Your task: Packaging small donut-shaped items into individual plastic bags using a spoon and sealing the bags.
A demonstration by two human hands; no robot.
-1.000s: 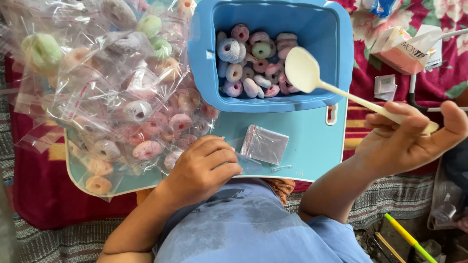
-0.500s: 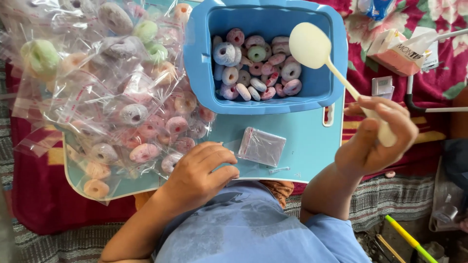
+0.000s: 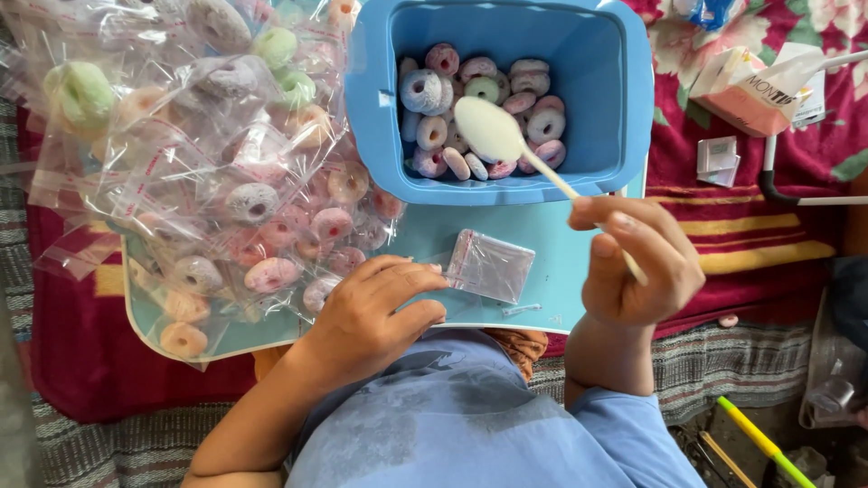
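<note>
Your right hand [image 3: 637, 267] is curled tight around the thin handle of a white plastic spoon [image 3: 506, 145], just below and to the right of the blue tub [image 3: 624, 108]. The spoon slants up and to the left, so its bowl hangs inside the tub, over the heap of sugar-coated ring candies [image 3: 470, 113] in pink, purple, green and white that covers the tub's floor. Whether the bowl touches the candies cannot be told.

Your left hand [image 3: 375, 312] lies below the tub and to its left, fingers bent and close together, resting on the light blue tray [image 3: 551, 271] that carries the tub. Its fingertips [image 3: 432, 271] meet the left edge of a small clear plastic bag [image 3: 490, 265], which lies flat on the tray directly below the tub, between your two hands.

To the left of the tub, a large pile of filled clear bags [image 3: 208, 172] holding the same ring candies spreads over the tray's left part and past its edge. To the right of the tub, on the red flowered cloth [image 3: 750, 235], stands a small carton [image 3: 746, 90], well apart from your right hand.
</note>
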